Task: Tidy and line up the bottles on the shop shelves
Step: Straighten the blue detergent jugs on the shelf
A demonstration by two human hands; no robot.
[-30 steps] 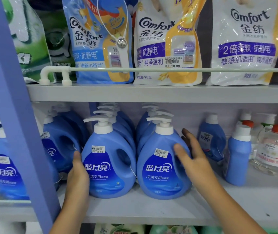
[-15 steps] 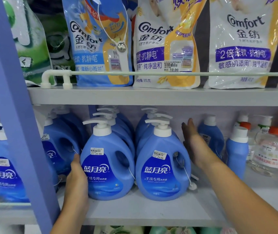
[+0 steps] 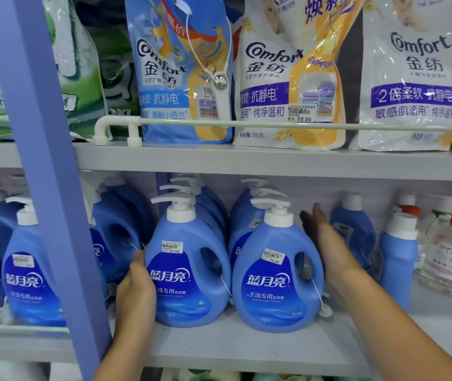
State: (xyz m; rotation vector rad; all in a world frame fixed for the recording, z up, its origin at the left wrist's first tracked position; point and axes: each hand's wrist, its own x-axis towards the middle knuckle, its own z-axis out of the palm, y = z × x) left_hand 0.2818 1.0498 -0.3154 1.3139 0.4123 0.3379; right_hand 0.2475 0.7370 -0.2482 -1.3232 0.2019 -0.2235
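Hands (image 3: 230, 259) flanking (seemingly touching) glossy jugs (image 3: 233, 273)

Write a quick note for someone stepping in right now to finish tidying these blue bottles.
Left hand: flat against the left side of the front-left pump bottle.
Right hand: open, fingers reaching beside the front-right pump bottle.
Done: those two stand upright at the shelf edge, labels forward.
Left: straighten the rows behind, the capped blue bottle and the clear bottle at right.
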